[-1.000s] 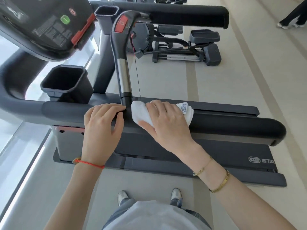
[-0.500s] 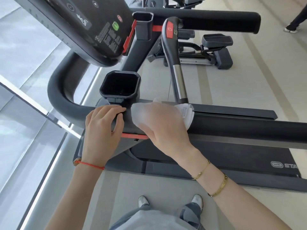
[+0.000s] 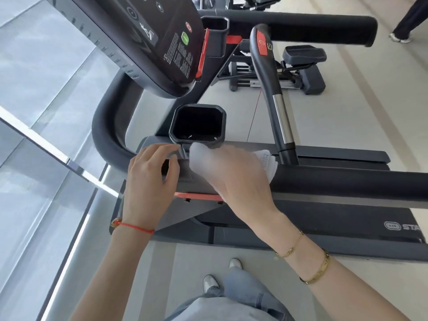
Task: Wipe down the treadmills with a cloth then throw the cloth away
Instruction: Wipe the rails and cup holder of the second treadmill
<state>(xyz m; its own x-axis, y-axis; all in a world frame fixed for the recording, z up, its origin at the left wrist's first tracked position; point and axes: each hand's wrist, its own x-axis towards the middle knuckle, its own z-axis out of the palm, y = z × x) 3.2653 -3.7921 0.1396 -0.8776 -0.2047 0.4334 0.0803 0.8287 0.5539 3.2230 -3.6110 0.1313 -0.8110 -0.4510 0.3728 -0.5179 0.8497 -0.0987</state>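
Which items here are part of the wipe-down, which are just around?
Job:
cloth under right hand
treadmill handrail
left hand resting on rail
cup holder

Bystanders:
elliptical machine
person's legs

- A treadmill (image 3: 324,218) stretches across the view, its near handrail (image 3: 347,184) running off to the right.
- On that rail's left end the right hand (image 3: 236,181) presses a cloth (image 3: 266,162), the left hand (image 3: 150,179) just beside it.
- A cup holder (image 3: 198,126) sits directly behind both hands (the console (image 3: 143,42) farther back, upper left).
- Behind the treadmill stands another machine (image 3: 298,70).
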